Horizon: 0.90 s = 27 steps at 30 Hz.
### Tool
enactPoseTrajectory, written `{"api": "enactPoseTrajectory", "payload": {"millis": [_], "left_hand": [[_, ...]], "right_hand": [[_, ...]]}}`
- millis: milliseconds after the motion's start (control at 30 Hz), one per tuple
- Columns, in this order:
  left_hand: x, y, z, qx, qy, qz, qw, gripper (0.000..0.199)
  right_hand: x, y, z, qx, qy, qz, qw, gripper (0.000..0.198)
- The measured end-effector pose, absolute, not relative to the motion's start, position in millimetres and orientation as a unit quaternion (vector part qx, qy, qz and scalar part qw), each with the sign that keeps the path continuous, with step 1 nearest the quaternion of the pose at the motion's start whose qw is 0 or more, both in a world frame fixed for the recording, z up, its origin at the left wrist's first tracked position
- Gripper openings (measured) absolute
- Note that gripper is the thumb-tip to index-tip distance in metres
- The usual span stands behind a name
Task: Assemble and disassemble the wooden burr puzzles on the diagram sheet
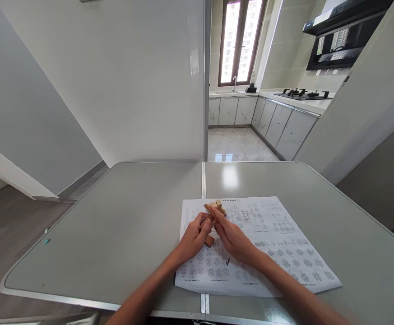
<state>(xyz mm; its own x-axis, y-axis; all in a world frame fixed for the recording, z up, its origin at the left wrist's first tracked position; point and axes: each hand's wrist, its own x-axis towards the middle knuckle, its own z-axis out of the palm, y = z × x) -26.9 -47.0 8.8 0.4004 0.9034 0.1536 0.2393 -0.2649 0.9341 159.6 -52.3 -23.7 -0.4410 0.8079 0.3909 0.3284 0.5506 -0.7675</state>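
Observation:
Over the upper left part of a printed sheet [267,250], my two hands meet around several small wooden puzzle pieces. My left hand [192,238] is closed, its fingers curled about a wooden piece mostly hidden by them. My right hand [231,234] presses its straight fingers together against the wood from the other side. Light wooden blocks [219,204] show just beyond the fingertips; whether they are held or lie on the sheet, I cannot tell. A brown wooden block [209,241] sits below the hands, between the wrists. Rows of small line drawings cover the sheet.
The grey folding table [115,234] has a metal seam [203,180] down its middle. A small green bit [47,241] lies near its left edge. Beyond stand a white wall panel [149,81] and a kitchen with cabinets [271,117] and a gas stove [303,94].

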Motion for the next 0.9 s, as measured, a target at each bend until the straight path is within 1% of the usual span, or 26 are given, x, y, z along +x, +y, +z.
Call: {"api": "enactPoseTrajectory", "payload": {"millis": [400, 533, 667, 767, 833, 900], "left_hand": [[-27.1, -46.4, 8.1, 0.705, 0.413, 0.365, 0.447, 0.039], [-27.5, -46.1, 9.1, 0.685, 0.416, 0.374, 0.466, 0.04], [-27.2, -41.8, 5.1, 0.621, 0.427, 0.408, 0.515, 0.044], [-27.1, -36.1, 2.7, 0.559, 0.444, 0.463, 0.525, 0.046], [-27.5, -32.5, 2.2, 0.519, 0.452, 0.498, 0.527, 0.047], [-28.1, -29.8, 1.7, 0.494, 0.452, 0.517, 0.533, 0.047]], "right_hand": [[162.7, -52.1, -23.6, -0.348, -0.799, 0.314, 0.377, 0.06], [161.9, -53.2, -23.8, -0.362, -0.791, 0.317, 0.377, 0.059], [159.9, -52.8, -28.7, -0.416, -0.759, 0.296, 0.404, 0.066], [158.3, -51.3, -32.0, -0.444, -0.729, 0.279, 0.44, 0.072], [157.3, -50.8, -31.9, -0.451, -0.725, 0.261, 0.45, 0.067], [156.0, -51.3, -30.2, -0.454, -0.743, 0.232, 0.434, 0.048]]}}
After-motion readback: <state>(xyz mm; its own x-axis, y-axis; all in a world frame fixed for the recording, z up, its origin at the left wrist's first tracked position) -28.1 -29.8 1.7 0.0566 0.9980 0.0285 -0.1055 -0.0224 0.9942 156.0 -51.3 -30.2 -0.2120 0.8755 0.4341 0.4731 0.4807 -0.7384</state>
